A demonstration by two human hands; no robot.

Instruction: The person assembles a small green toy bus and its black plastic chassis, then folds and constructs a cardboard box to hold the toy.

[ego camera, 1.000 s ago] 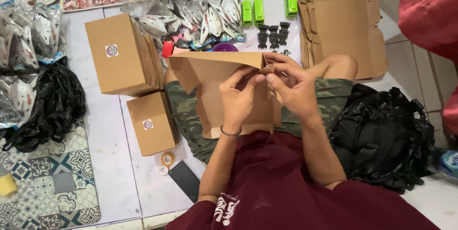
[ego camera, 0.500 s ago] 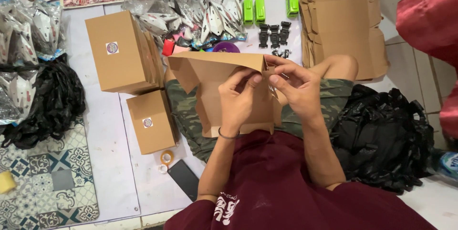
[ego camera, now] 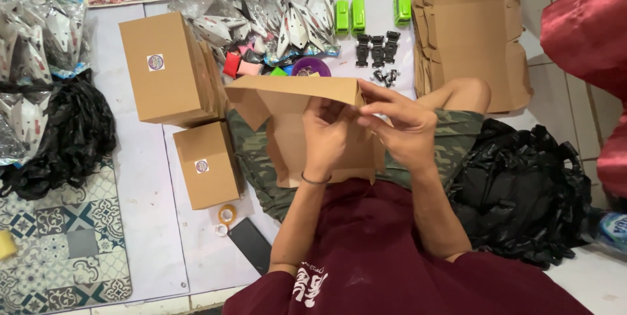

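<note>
Over the last second we see little change: our left hand (ego camera: pixel 328 133) and right hand (ego camera: pixel 400 127) stay with fingers pinched on the near-right corner of the half-folded brown cardboard box (ego camera: pixel 294 119) over our lap, still shaping that corner flap.

Plain brown on the half-folded cardboard box (ego camera: pixel 294 125) and the 2 closed boxes (ego camera: pixel 171 70). Green camouflage on the shorts (ego camera: pixel 457 135), maroon on the shirt (ego camera: pixel 385 256). Glossy black on the plastic bags (ego camera: pixel 522 191), bright green on 3 small cases (ego camera: pixel 358 16), blue-grey tile pattern on the mat (ego camera: pixel 59 243).
</note>
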